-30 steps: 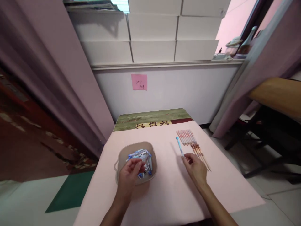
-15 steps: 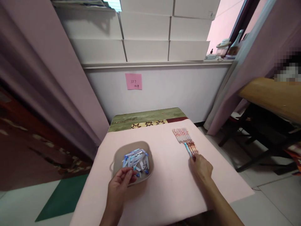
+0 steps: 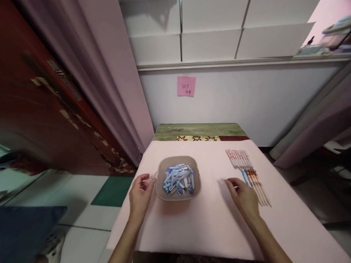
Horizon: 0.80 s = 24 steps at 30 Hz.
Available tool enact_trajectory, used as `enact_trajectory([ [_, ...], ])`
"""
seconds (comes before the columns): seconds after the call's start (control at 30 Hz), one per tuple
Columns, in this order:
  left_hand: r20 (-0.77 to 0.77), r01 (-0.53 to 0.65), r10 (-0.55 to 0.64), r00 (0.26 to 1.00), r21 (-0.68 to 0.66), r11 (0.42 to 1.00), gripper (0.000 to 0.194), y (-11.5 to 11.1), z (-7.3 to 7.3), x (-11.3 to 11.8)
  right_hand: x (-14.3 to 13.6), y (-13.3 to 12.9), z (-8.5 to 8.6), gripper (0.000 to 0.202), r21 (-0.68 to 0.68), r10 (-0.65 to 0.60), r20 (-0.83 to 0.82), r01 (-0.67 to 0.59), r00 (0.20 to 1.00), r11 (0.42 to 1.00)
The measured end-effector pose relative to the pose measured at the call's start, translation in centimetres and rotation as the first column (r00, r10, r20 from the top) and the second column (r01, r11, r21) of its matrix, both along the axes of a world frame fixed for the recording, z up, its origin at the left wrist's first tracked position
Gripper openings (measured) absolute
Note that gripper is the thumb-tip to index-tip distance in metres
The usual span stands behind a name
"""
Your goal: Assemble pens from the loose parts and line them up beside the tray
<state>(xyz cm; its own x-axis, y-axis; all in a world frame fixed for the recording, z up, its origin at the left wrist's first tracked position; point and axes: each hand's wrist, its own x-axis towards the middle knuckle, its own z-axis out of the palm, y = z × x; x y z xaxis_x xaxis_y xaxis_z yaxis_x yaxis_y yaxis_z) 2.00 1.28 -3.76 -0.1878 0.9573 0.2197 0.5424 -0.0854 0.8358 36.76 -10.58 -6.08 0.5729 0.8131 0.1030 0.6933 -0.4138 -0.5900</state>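
Under a note (image 3: pixel 186 86) reading "357", the left hand (image 3: pixel 141 195), loosely parted and empty, flanks the pen bin (image 3: pixel 178 199) near the table's (image 3: pixel 211 226) left edge, the right hand (image 3: pixel 244 197) likewise beside pen rows (image 3: pixel 253 177) near its right, bare room between.

One wide view looks from the person's head, above the near edge of the table (image 3: pixel 210 226), facing forward and down. The left hand (image 3: pixel 139 193) and right hand (image 3: pixel 245 197) show on the near side, fairly close to the lens. Farther off, the white wall (image 3: pixel 233 96) stands between a left curtain (image 3: pixel 116 73) and a right curtain (image 3: pixel 315 137).
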Motion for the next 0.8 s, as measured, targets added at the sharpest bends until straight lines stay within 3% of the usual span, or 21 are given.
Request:
enact_trajectory([
  [0.13, -0.141, 0.074, -0.087, 0.986, -0.095, 0.993, 0.046, 0.3, -1.5, 1.1, -6.0, 3.1, 0.0, 0.044, 0.096, 0.247, -0.233, -0.230, 0.941, 0.968],
  [0.23, -0.166, 0.096, -0.114, 0.980, -0.108, 0.989, 0.046, 0.2, -1.8, 1.4, -9.1, 4.4, -0.6, 0.045, 0.113, 0.308, -0.275, -0.287, 0.911, 0.951],
  [0.43, -0.209, 0.053, -0.082, 0.975, -0.140, 0.989, 0.046, -0.1, -2.7, -1.9, -11.7, 3.8, -1.7, 0.038, 0.203, 0.385, -0.356, -0.331, 0.852, 0.922],
  [0.53, -0.261, 0.003, -0.027, 0.965, -0.093, 0.996, 0.045, -0.6, -2.1, -3.4, -12.2, 3.1, -2.8, 0.043, 0.290, 0.356, -0.469, -0.240, 0.808, 0.927],
  [0.63, -0.296, -0.016, 0.038, 0.954, 0.074, 0.997, 0.032, -1.0, -0.4, -2.9, -12.4, 2.8, -4.4, 0.051, 0.352, 0.257, -0.584, -0.045, 0.770, 0.935],
  [0.7, -0.301, 0.095, -0.064, 0.952, 0.089, 0.991, 0.019, -0.8, 0.7, -1.5, -12.6, 2.8, -5.3, 0.054, 0.373, 0.231, -0.629, 0.027, 0.742, 0.928],
  [0.8, -0.389, 0.317, -0.311, 0.867, -0.050, 0.947, 0.012, 0.3, 0.9, 1.4, -12.8, 2.7, -6.1, 0.053, 0.384, 0.247, -0.635, 0.022, 0.732, 0.923],
])
